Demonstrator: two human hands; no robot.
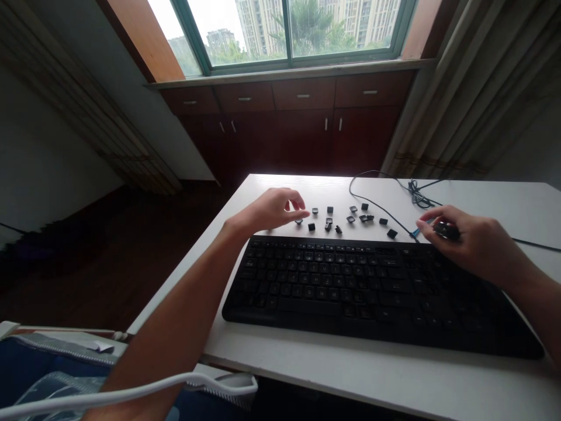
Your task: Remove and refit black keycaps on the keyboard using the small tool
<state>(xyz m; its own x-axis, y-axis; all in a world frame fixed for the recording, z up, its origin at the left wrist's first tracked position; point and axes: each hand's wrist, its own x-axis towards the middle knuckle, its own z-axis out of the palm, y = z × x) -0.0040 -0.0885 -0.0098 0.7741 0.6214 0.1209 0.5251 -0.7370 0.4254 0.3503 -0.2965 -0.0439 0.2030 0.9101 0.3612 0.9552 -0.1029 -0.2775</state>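
Observation:
My left hand (280,209) hovers over the far left part of the table, fingers curved and thumb slightly apart, with nothing visible in it. Just below its fingertips lies a loose keycap (298,221). In my right hand (468,237) is a small tool with a black handle (447,231) and a blue tip; its exact kind is unclear. That hand is above the top right part of a black keyboard (307,307), where some keys appear to be gone. Several black keycaps (311,227) lie scattered behind the keyboard, some upside down.
A black cable (381,202) loops behind the keyboard to a tied bundle (418,196). The white table (350,356) ends just in front of the keyboard. At lower left, a white cord (131,393) crosses near a blue zipped bag (26,374).

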